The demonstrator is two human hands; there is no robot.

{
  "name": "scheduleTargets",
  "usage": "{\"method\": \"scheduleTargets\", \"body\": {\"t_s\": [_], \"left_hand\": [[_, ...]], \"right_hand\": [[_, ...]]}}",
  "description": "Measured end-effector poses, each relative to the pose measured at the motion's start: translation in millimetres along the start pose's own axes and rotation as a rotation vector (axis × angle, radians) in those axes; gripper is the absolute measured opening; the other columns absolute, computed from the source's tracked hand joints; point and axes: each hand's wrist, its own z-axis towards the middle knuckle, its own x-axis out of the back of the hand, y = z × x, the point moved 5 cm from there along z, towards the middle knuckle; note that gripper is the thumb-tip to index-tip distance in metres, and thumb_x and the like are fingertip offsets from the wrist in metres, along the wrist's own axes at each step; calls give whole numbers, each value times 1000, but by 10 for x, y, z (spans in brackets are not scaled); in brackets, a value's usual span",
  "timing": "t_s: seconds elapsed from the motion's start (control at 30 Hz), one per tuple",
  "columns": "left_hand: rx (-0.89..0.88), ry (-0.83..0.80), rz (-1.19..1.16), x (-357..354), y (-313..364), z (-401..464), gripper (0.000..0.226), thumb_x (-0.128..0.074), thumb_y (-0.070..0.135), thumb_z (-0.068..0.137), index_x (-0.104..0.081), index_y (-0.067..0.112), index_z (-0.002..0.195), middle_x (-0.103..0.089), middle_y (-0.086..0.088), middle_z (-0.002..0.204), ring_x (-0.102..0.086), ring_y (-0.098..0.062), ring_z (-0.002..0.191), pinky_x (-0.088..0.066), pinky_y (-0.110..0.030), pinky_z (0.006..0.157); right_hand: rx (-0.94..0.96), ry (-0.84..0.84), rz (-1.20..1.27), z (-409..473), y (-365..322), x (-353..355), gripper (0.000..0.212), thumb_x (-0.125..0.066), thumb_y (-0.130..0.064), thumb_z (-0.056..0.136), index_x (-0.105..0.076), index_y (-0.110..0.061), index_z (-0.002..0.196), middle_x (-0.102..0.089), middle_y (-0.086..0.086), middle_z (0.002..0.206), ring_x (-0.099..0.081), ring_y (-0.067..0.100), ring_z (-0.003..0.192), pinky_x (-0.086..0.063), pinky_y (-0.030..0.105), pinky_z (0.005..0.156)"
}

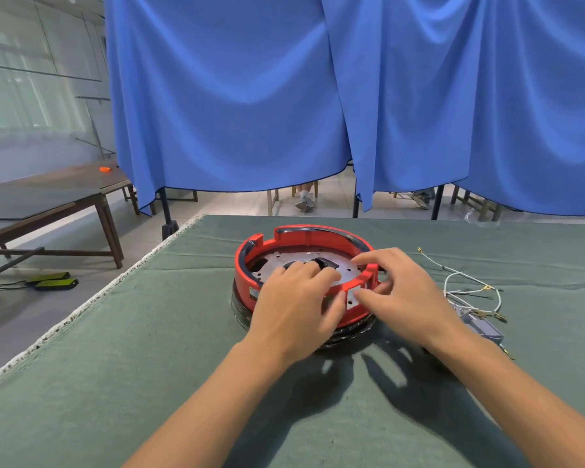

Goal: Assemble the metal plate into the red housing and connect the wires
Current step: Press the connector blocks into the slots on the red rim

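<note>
Both hands work the near rim of the red housing on the green tabletop: left hand fingers pressing the metal plate seated inside, right hand loosely curled, grasping nothing; the loose wires lie just right of the right grip, nearer it

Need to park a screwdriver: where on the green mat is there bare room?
Bare green mat lies left of the red housing, up to the frayed edge, and behind it. Right is crowded: wires and a grey part beside the right hand.
</note>
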Motion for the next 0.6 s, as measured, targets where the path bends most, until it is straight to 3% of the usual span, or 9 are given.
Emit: {"method": "scheduleTargets", "body": {"t_s": [0.07, 0.13, 0.23, 0.3, 0.37, 0.43, 0.6], "left_hand": [[13, 77, 20, -5, 104, 42, 22, -54, 32, 84, -68, 15, 82, -63, 0, 78, -58, -23, 76, -42, -33, 65], [57, 117, 1, -38, 155, 72, 22, -55, 29, 83, -65, 12, 75, -59, -3, 74, -54, -24, 73, -44, -34, 62], [106, 168, -8, -85, 198, 94, 27, -47, 32, 80, -61, 11, 70, -55, -5, 73, -52, -26, 69, -45, -35, 55], [124, 180, 3, -119, 216, 127, 23, -50, 31, 77, -59, 11, 68, -53, -4, 72, -51, -25, 66, -44, -34, 51], [115, 190, 23, -145, 232, 141, 24, -48, 31, 77, -59, 12, 67, -53, -3, 70, -50, -23, 59, -38, -30, 47], [79, 216, 49, -159, 233, 118, 26, -46, 31, 80, -59, 13, 68, -55, -2, 69, -47, -23, 51, -31, -27, 48], [34, 254, 54, -189, 197, 37, 27, -46, 30, 86, -64, 15, 72, -58, 1, 74, -47, -23, 54, -37, -31, 51]], "right_hand": [[-114, 113, -72, 18, 54, 130, 25, -62, -26, 78, -59, -36, 101, -55, -14, 109, -63, 13, 84, -50, 38, 82], [-241, 144, -287, 27, 144, 266, 25, -59, -32, 80, -59, -30, 105, -58, -8, 111, -60, 19, 97, -45, 33, 78], [-392, 81, -559, -12, 315, 439, 26, -55, -31, 82, -60, -23, 106, -60, -1, 110, -53, 26, 105, -38, 32, 70], [-483, 25, -674, -54, 441, 508, 19, -54, -28, 82, -62, -20, 97, -60, 2, 104, -49, 28, 97, -35, 30, 67], [-568, -53, -712, -95, 576, 532, 13, -53, -23, 82, -61, -19, 91, -61, 3, 99, -49, 28, 89, -35, 28, 67], [-640, -112, -681, -116, 694, 533, 18, -54, -18, 83, -60, -21, 99, -62, 5, 106, -55, 28, 93, -38, 27, 69], [-614, -28, -596, -86, 758, 585, 24, -58, -12, 85, -61, -18, 108, -63, 8, 115, -58, 32, 105, -42, 29, 74]]}}
